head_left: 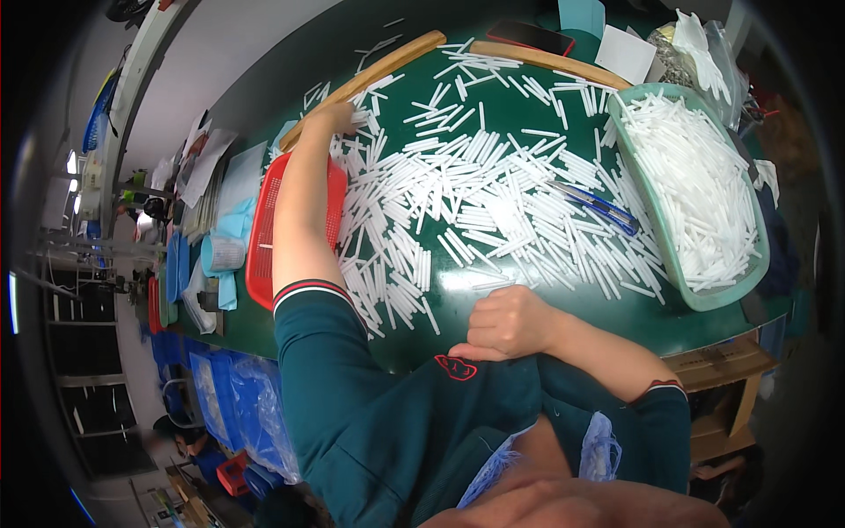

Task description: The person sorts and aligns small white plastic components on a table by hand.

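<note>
My left arm reaches over a red perforated basket (264,231). My left hand (331,120) is at the far left, beside a wooden strip (387,67) and the edge of a wide spread of short white sticks (440,189). Its fingers are mostly hidden, so what it holds, if anything, cannot be made out. Close to my chest, at the near edge of the green table (458,301), my right hand (510,322) is curled into a fist, its back showing. Whatever may be inside it is hidden. A blue utility knife (607,211) lies on the sticks at the right.
To the right stands a pale green basket (764,251) heaped with similar white sticks. Another wooden strip (550,62) borders the far side, with a red-edged phone (531,38) behind it. Papers and a blue roll (223,253) lie at the left; a cardboard box (722,370) is below right.
</note>
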A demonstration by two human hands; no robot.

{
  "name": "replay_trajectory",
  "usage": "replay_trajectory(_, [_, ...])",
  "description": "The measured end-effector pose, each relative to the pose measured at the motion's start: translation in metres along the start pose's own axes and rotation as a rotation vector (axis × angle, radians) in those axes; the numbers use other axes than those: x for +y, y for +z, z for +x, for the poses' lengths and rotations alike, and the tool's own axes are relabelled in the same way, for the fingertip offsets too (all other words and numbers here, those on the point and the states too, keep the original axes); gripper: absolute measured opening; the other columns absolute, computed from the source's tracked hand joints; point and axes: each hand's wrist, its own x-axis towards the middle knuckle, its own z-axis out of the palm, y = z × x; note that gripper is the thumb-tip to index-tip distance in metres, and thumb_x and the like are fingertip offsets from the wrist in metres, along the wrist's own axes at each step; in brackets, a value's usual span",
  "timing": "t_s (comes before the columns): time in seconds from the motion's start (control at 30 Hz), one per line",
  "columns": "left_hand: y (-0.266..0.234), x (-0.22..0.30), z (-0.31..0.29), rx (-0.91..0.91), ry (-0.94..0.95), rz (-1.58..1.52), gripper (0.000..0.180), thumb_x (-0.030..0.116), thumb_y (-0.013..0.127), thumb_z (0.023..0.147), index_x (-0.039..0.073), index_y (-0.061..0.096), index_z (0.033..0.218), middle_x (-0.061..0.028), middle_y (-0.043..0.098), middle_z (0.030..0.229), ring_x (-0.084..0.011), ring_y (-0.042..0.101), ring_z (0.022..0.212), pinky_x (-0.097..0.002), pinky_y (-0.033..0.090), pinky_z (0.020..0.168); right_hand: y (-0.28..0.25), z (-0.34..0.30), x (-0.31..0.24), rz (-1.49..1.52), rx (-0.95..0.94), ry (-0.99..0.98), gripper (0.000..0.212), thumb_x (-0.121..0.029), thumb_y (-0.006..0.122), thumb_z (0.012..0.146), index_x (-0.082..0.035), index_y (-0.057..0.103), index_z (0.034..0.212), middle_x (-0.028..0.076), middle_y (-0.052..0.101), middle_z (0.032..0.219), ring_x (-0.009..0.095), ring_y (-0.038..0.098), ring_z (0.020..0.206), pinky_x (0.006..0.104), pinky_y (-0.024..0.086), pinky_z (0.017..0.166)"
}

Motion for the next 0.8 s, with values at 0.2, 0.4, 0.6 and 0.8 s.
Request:
replay_trajectory(0.2, [0.01, 0.001, 0.003, 0.064, 0.018, 0.266, 0.036, 0.018, 0.062, 0.075, 0.007, 0.058, 0.109, -0.0164, 0.061, 0.104, -0.0299, 0.058, 0.101, -0.0389, 0.046, 0.085, 0.0, 0.0, -0.002, 0.011, -0.004, -0.015, 0.043, -0.033, 0.07, 0.073, -0.014, 0.044, 0.045, -0.002, 0.036, 0.047, 0.014, 0.043, 0.043, 0.0255, 0.035, 0.039])
replay_trajectory(0.4, [0.025, 0.014, -0.004, 0.223, -0.05, 0.254, 0.033, 0.02, 0.062, 0.076, 0.007, 0.061, 0.106, -0.0171, 0.058, 0.111, -0.0298, 0.057, 0.102, -0.039, 0.046, 0.087, 0.0, 0.0, -0.002, -0.016, -0.006, -0.029, 0.042, -0.033, 0.069, 0.073, -0.014, 0.044, 0.045, -0.002, 0.036, 0.046, 0.014, 0.043, 0.042, 0.0255, 0.035, 0.04])
replay_trajectory(0.6, [0.028, 0.013, 0.0, 0.233, -0.037, 0.143, 0.031, 0.02, 0.061, 0.077, 0.004, 0.061, 0.103, -0.0165, 0.063, 0.101, -0.0301, 0.059, 0.098, -0.0391, 0.047, 0.084, 0.001, 0.0, -0.004, -0.029, -0.008, -0.042, 0.042, -0.033, 0.069, 0.074, -0.014, 0.045, 0.045, -0.001, 0.038, 0.045, 0.014, 0.044, 0.042, 0.0254, 0.036, 0.04])
replay_trajectory(0.8, [0.018, 0.009, 0.002, 0.27, -0.031, -0.068, 0.032, 0.024, 0.054, 0.08, -0.001, 0.062, 0.098, -0.0186, 0.063, 0.102, -0.0296, 0.061, 0.095, -0.0384, 0.045, 0.083, -0.001, 0.001, -0.002, -0.018, 0.004, -0.053, 0.042, -0.033, 0.068, 0.075, -0.014, 0.046, 0.045, -0.001, 0.039, 0.045, 0.015, 0.045, 0.043, 0.0264, 0.036, 0.04])
